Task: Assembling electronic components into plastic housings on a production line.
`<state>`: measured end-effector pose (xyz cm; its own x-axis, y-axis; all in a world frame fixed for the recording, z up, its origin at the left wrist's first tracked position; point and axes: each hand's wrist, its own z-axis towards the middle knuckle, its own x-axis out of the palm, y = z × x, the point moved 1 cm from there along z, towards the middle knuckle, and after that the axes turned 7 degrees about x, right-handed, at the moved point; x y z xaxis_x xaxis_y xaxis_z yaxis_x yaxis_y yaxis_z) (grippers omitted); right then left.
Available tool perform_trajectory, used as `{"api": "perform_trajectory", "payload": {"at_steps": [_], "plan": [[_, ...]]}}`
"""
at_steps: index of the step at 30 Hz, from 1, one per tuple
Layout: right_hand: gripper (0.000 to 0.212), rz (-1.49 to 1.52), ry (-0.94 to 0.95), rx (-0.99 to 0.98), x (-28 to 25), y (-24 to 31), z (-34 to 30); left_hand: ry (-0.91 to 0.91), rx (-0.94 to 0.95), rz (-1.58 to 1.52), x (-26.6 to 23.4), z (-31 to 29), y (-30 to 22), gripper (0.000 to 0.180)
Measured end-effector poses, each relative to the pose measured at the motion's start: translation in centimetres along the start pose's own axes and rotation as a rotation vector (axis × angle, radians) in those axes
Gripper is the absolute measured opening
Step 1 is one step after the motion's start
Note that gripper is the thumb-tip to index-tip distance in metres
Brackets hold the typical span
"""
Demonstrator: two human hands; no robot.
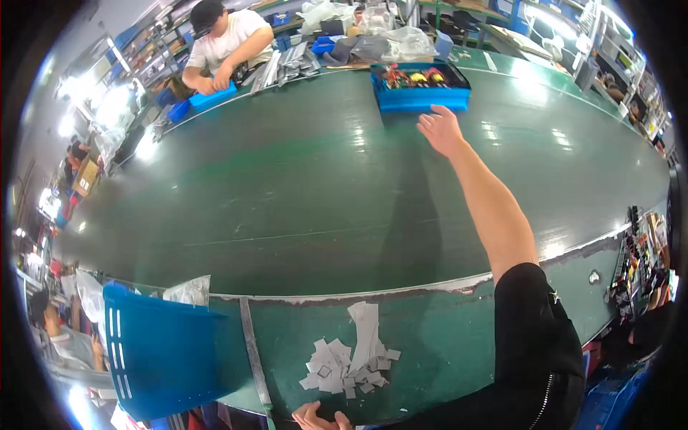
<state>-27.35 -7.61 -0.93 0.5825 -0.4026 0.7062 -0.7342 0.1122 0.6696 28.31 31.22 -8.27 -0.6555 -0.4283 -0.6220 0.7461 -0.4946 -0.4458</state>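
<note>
My right arm, in a black sleeve, stretches far across the green work surface. At its end my right hand (441,131) is just in front of a blue bin (423,100), fingers loosely extended and holding nothing. Whether the fingertips touch the bin is unclear. Inside the bin lie red, yellow and dark small parts (412,77). My left hand (319,417) shows only partly at the lower edge, its thumb and fingers apart with nothing seen in them. Just beyond it lies a pile of small white paper pieces (333,367), with longer white strips (365,333) on top.
A blue slotted basket (168,351) stands at the near left, beside a narrow metal strip (255,351). Across the surface a person (229,43) handles a blue tray (213,97) near grey flat pieces (290,64). Plastic bags (405,44) lie at the back.
</note>
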Motion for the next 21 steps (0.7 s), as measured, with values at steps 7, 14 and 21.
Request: {"api": "perform_trajectory", "payload": {"at_steps": [7,14,21], "plan": [[0.046,-0.173,0.131,0.126,-0.8,-1.6,-10.7,-0.038,0.103,0.089,0.1,1.2,0.8,0.036],[0.036,-0.677,-0.18,0.014,-5.8,1.1,-40.5,0.012,0.271,-0.03,0.3,2.6,0.2,0.033],[0.026,-0.133,-1.058,-0.364,-18.7,-5.0,-70.4,-0.042,0.278,0.093,0.5,2.9,-3.2,0.037]]}}
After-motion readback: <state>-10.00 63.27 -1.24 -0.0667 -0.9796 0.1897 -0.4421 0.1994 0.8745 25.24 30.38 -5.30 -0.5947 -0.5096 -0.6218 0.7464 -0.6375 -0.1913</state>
